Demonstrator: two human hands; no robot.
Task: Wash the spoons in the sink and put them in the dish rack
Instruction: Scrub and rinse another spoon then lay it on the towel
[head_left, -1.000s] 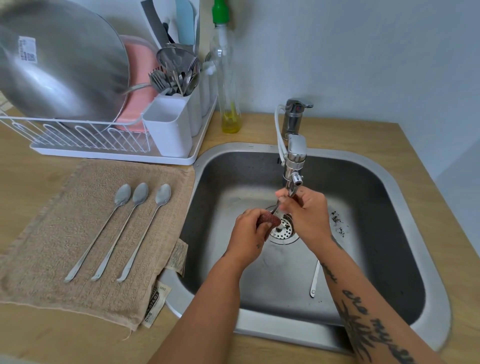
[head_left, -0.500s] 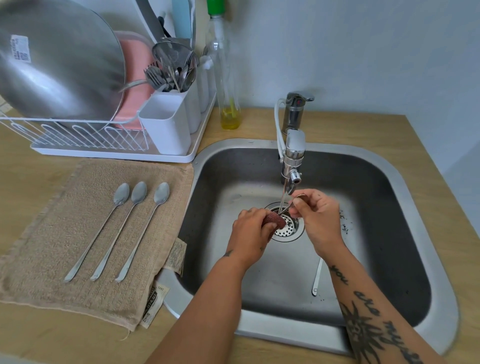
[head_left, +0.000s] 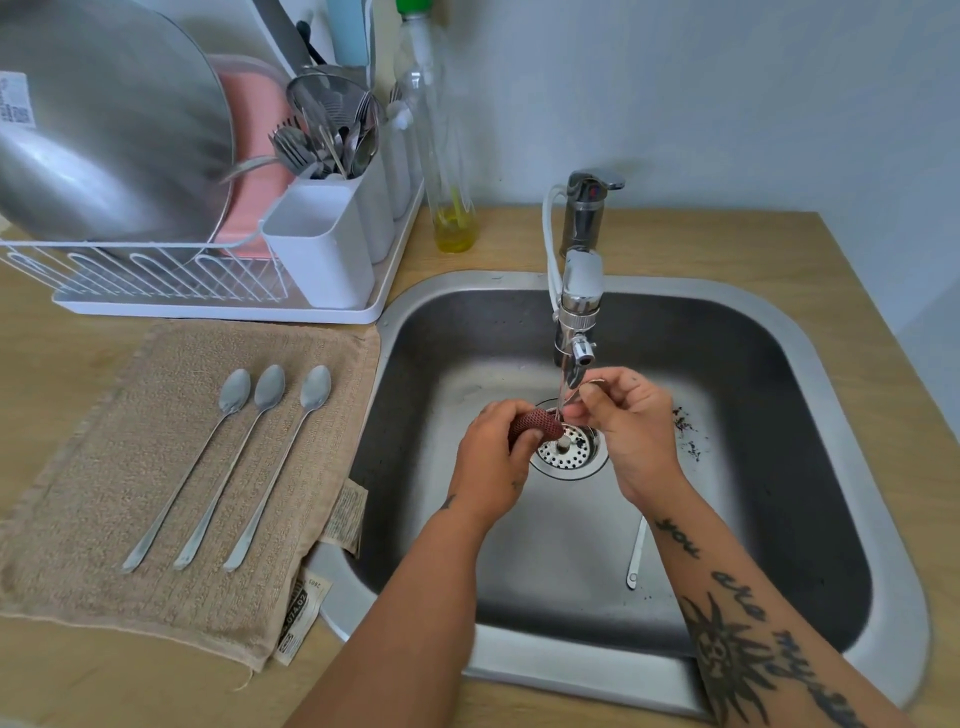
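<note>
Over the drain of the steel sink, my left hand grips a dark red mesh scrubber. My right hand pinches a thin metal spoon under the tap, where a fine stream of water runs; most of the spoon is hidden by my fingers. Another spoon's handle lies on the sink floor beside my right forearm. Three long-handled spoons lie side by side on a beige towel left of the sink. The white dish rack stands behind the towel.
The rack holds a large steel pan, a pink board and a white cutlery holder full of forks and a strainer. A clear bottle with yellow liquid stands by the wall. Dark crumbs lie on the sink floor.
My right hand has shifted slightly right and lower under the tap, turning the spoon. The scrubber in my left hand stays against it.
</note>
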